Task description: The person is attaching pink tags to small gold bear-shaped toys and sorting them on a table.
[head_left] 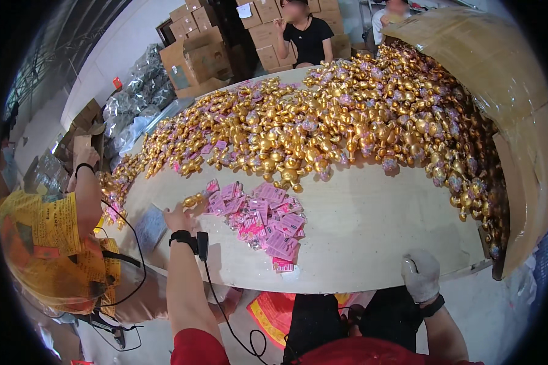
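Note:
My left hand (179, 217) rests on the pale table (371, 225) and holds a small gold toy figure (193, 199) at its fingertips. Just right of it lies a loose heap of pink packets (265, 222). My right hand (421, 275), in a white glove, sits at the table's near edge with fingers curled, apart from the packets; nothing shows in it. A large pile of gold toy figures (347, 115) with pink tags covers the far half of the table.
A person in a yellow shirt (49, 243) sits at my left, arm raised. Another person in black (307, 36) sits at the far side. Cardboard boxes (195, 58) stack behind. An open cardboard box (517, 121) tips toys out on the right.

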Motion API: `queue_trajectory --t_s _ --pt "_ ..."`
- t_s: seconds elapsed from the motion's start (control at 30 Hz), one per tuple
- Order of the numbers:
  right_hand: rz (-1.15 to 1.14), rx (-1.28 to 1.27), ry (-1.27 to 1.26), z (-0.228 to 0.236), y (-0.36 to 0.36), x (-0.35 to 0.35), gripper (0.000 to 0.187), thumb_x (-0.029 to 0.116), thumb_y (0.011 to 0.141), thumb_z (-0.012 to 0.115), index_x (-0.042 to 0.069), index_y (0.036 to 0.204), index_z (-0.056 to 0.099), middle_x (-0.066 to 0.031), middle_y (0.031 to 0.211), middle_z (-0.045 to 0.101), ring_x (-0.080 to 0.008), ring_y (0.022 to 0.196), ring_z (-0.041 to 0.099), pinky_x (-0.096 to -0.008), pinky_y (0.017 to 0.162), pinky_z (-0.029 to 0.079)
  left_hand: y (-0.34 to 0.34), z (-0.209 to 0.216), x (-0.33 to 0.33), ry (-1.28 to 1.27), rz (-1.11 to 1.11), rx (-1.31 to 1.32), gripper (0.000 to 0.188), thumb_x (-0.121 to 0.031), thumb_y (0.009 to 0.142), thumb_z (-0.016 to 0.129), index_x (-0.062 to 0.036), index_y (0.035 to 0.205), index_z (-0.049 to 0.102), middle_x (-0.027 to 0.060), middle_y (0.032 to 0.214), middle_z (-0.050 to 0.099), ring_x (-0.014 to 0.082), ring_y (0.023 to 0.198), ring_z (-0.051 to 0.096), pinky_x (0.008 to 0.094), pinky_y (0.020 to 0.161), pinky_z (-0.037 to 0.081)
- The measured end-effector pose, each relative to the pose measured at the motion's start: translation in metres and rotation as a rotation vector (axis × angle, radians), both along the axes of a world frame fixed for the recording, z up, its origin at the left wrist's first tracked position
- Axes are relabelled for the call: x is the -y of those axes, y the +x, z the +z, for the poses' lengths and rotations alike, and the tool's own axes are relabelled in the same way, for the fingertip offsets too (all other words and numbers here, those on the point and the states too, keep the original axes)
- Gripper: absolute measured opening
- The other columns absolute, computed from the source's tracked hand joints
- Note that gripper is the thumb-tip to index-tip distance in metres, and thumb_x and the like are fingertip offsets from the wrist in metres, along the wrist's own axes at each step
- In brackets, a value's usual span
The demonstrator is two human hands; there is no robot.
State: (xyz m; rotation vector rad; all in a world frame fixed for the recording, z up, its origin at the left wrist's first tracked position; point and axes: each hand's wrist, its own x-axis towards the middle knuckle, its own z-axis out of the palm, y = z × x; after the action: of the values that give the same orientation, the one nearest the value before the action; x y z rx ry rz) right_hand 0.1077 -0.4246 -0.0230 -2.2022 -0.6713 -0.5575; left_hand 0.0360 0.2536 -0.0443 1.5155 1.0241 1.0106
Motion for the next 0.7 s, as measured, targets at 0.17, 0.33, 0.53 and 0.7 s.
queue_trajectory --t_s 0.17,0.33,0.53,0.7 --pt "0.049 0.031 0.046 -0.002 0.001 -0.009 0.009 0.001 0.072 0.062 0.001 0.081 0.063 -0.0154 0.077 0.062 -0.0333 0.069 0.061 -0.0384 0.063 0.049 -0.005 -0.004 0.024 0.83 0.149 -0.31 0.052 -0.017 0.076 0.072 -0.0014 0.122 0.055 0.0231 0.101 0.063 0.033 0.097 0.063 0.0383 0.08 0.053" --pt "-0.017 -0.016 0.013 -0.001 -0.002 0.002 0.008 0.002 0.074 0.062 0.004 0.081 0.063 -0.0147 0.078 0.062 -0.034 0.071 0.061 -0.0397 0.063 0.049 0.019 0.041 0.14 0.657 -0.447 -0.585 0.048 -0.016 0.077 0.071 0.0032 0.118 0.055 0.0224 0.104 0.063 0.0309 0.093 0.064 0.0395 0.079 0.051" --pt "-0.015 -0.002 -0.024 -0.003 0.0 0.002 0.006 0.004 0.076 0.062 0.005 0.082 0.062 -0.0147 0.078 0.062 -0.0349 0.072 0.06 -0.0413 0.063 0.049 0.024 0.054 0.243 0.818 -0.571 -0.644 0.043 -0.018 0.078 0.071 0.0031 0.112 0.056 0.023 0.103 0.063 0.0365 0.094 0.063 0.0419 0.081 0.05" --pt "-0.008 0.012 0.0 -0.002 -0.001 0.004 0.008 0.005 0.076 0.063 0.003 0.083 0.063 -0.0155 0.079 0.062 -0.0353 0.073 0.061 -0.0409 0.065 0.049 0.036 0.053 0.25 0.872 -0.556 -0.705 0.041 -0.022 0.077 0.071 0.0019 0.108 0.057 0.0233 0.101 0.064 0.0377 0.089 0.063 0.0439 0.078 0.051"
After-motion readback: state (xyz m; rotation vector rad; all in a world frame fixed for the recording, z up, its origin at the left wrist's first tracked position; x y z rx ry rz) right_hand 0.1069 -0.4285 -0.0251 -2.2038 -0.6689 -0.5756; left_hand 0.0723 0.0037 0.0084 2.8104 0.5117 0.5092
